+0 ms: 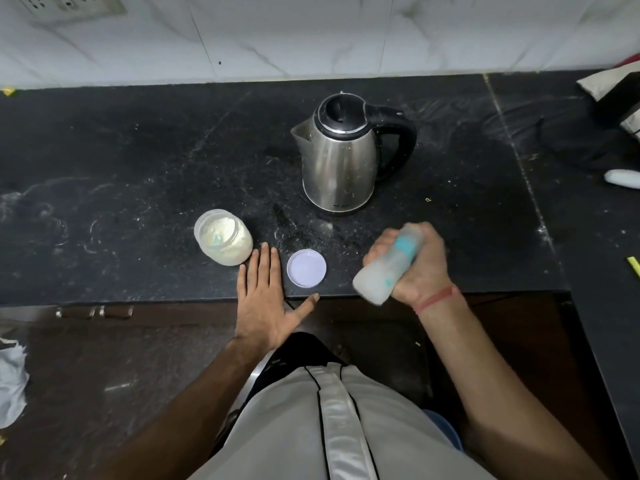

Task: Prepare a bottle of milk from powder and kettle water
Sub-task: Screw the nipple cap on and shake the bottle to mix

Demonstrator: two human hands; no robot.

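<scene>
My right hand (420, 268) grips a milky baby bottle (384, 268) with teal markings, tilted with its base toward me and blurred by motion, just above the counter's front edge. My left hand (265, 299) lies flat and open on the counter edge, fingers spread, holding nothing. Beside its fingertips stands an open clear jar of white milk powder (225, 242) with a small teal scoop inside. The jar's pale round lid (306, 269) lies flat between my hands. A steel electric kettle (341, 155) with a black lid and handle stands behind, spout pointing left.
The black stone counter (138, 168) is dusted with powder and meets a white marble wall behind. At the far right lie a black cord (554, 143), a white object (623, 178) and a bag (613, 88). A crumpled white cloth (10, 382) lies on the floor at left.
</scene>
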